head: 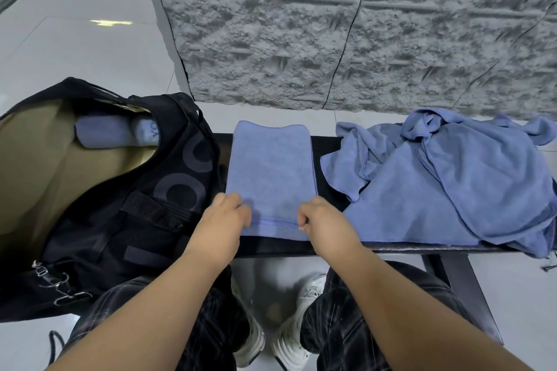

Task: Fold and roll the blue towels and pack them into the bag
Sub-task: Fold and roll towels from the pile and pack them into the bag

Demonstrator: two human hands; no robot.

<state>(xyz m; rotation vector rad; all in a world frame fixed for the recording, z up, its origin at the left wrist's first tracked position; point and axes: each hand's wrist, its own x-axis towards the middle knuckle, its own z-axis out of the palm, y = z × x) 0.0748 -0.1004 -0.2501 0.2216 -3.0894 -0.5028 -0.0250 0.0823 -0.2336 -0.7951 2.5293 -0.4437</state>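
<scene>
- Fingers of both our hands, left [224,217] and right [321,218], curl round the near hem of the folded towel [269,166].
- It lies flat on the bench [328,144], between the open bag [99,190] and the pile [446,178].
- Rolled towels [104,132] sit inside the bag.

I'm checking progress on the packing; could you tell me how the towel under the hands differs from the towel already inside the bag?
The folded towel lies flat as a long strip on the bench, while the rolled towel is a tight cylinder inside the bag. The left hand and right hand pinch the folded towel's near edge; nothing touches the rolled towel. Both are blue.
</scene>
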